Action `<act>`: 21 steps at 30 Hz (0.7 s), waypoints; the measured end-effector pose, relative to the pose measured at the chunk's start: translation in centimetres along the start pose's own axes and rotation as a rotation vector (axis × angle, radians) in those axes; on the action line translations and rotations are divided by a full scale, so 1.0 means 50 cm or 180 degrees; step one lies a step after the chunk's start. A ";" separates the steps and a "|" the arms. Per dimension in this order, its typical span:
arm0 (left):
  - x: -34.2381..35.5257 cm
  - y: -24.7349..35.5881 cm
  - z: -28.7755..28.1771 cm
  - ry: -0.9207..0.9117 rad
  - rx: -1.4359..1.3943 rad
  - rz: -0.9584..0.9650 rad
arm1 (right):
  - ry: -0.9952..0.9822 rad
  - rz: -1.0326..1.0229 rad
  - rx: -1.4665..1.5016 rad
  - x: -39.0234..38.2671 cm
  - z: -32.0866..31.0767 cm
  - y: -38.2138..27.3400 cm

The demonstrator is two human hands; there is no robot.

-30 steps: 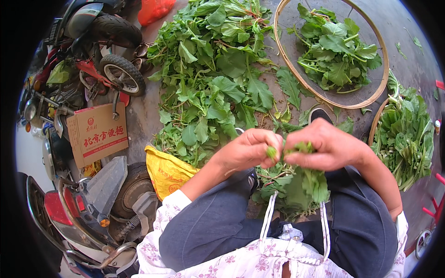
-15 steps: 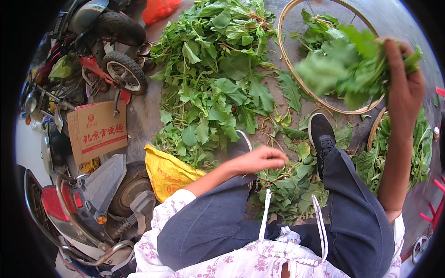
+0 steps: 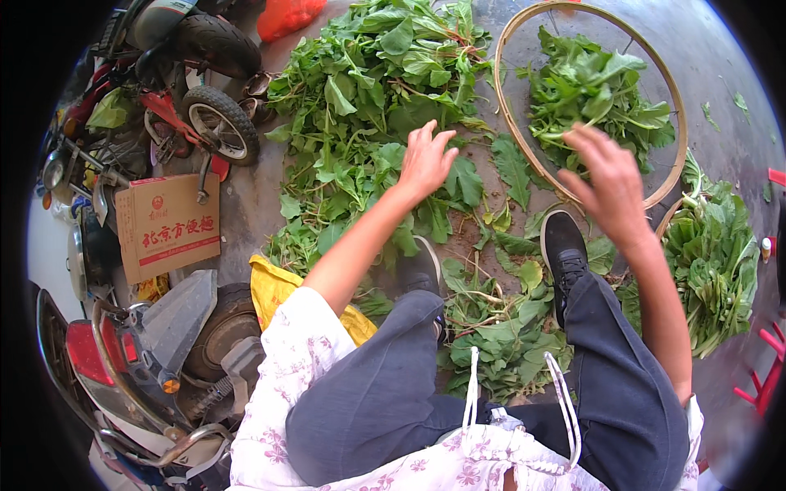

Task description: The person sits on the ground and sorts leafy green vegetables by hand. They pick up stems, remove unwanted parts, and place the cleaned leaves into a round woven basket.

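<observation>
My left hand point(image 3: 425, 164) reaches over the big pile of leafy greens point(image 3: 377, 74) in front of me, its fingers spread just above the leaves with nothing gripped. My right hand point(image 3: 604, 180) is open at the near-left part of a round wooden-rimmed mesh sieve point(image 3: 676, 114), close to the bunch of greens point(image 3: 598, 86) lying inside it; its fingers are slightly blurred. Between my legs and feet is a smaller heap of leaves and stems point(image 3: 499, 344). At the right, another bunch of greens point(image 3: 712, 270) rests in a second round rimmed holder, mostly covered.
Motorbikes point(image 3: 188, 360) and a small wheeled vehicle point(image 3: 221, 123) crowd the left side beside a cardboard box point(image 3: 168, 233). A yellow sack point(image 3: 270, 290) lies by my left leg, a red bag point(image 3: 286, 16) at the top. Red metal or plastic bars point(image 3: 770, 360) show at the right edge.
My right hand has released the bunch it carried into the sieve and drawn back down and leftward. My left hand has moved up from between my legs to the big pile, fingers spreading.
</observation>
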State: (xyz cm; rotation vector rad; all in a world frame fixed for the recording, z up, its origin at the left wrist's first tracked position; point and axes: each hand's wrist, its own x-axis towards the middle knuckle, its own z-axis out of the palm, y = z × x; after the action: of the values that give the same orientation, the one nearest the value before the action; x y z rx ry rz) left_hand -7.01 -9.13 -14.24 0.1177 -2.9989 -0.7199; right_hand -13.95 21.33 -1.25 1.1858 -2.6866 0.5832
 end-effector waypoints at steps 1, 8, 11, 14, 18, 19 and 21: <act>0.015 -0.006 0.011 -0.0100 0.0102 -0.0054 | -0.0377 0.0101 0.0227 -0.009 -0.003 -0.018; 0.031 -0.032 0.015 -0.0194 -0.1225 -0.0448 | -0.0957 0.0319 0.1455 -0.056 0.037 -0.037; -0.015 0.023 -0.040 -0.0078 -0.3363 -0.1820 | -0.1151 0.0812 0.2168 -0.062 0.037 -0.046; -0.066 0.041 -0.071 0.0267 -0.4493 -0.2169 | -0.1473 0.1222 0.2863 -0.054 0.031 -0.067; -0.117 0.086 -0.088 -0.0042 -0.4991 -0.2363 | -0.1773 0.1490 0.3333 -0.058 0.046 -0.066; -0.129 0.093 -0.080 -0.0065 -0.4967 -0.2369 | -0.1757 0.1520 0.3314 -0.058 0.048 -0.066; -0.143 0.092 -0.057 -0.0207 -0.4554 -0.2222 | -0.1743 0.1579 0.3226 -0.059 0.052 -0.062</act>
State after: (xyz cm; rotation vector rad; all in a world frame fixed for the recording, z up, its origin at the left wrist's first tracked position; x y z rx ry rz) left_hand 0.02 -5.71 -9.86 0.9995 -1.6909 -2.5980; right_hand -9.61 20.38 -3.54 0.8534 -3.2208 2.1564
